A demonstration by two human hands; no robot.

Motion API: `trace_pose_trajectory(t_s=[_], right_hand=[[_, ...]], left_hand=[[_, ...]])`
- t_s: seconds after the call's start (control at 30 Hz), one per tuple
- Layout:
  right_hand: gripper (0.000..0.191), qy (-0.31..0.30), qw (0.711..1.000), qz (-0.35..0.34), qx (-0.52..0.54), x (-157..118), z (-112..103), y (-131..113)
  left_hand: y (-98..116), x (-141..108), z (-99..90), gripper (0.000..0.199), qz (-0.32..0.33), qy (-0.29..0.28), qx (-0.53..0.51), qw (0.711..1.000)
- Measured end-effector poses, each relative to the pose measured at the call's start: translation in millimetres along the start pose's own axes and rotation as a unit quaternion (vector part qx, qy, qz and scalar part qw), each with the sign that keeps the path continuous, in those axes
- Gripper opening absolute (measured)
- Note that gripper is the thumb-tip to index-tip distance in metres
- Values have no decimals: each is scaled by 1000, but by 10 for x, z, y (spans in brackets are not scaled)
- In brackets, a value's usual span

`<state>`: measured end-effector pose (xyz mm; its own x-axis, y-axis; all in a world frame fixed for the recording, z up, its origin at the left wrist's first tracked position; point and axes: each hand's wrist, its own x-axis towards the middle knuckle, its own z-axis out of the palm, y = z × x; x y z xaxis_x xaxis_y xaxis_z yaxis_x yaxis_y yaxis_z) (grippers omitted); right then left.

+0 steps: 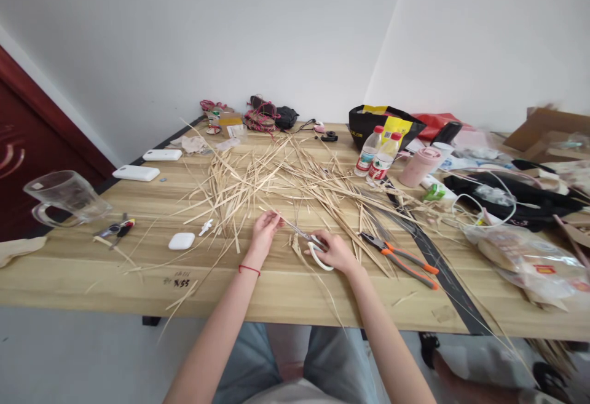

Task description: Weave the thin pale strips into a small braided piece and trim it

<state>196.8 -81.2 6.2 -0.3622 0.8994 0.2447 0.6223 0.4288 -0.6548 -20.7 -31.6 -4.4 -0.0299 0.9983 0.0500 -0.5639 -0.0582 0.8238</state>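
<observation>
My left hand (265, 232), with a red cord at the wrist, pinches a thin pale strip (274, 212) between its fingertips. In my right hand (336, 250) is a pair of scissors (319, 259) with whitish handles, its blades pointing left toward the strip. Whether the blades touch the strip I cannot tell. Just below the scissors lies a small bundle of knotted strips (297, 245) with a long tail trailing toward the front edge. Behind both hands spreads a loose heap of straw-coloured strips (244, 179).
Orange-handled pliers (403, 261) lie right of my hands. Two water bottles (377, 159) and a pink tumbler (419, 167) stand behind them. A white case (181, 241), a small cutter tool (117, 229) and a glass pitcher (67, 198) are on the left. Bags and packaging crowd the right.
</observation>
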Motion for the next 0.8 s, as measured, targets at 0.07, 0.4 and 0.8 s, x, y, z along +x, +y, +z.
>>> trace_pose_trajectory(t_s=[0.07,0.4,0.8], right_hand=[[43,-1,1000,1,0,1,-2,-3],[41,-1,1000,-3,5,-1,-17,-12],[37,1,1000,0,-2,-5,-21,5]], left_hand=[[0,-1,0,26,-1,1,0,1000],[-3,1,-9,26,-6,1,-2,1000],[-12,7,-14,26,-6,-3,1,1000]])
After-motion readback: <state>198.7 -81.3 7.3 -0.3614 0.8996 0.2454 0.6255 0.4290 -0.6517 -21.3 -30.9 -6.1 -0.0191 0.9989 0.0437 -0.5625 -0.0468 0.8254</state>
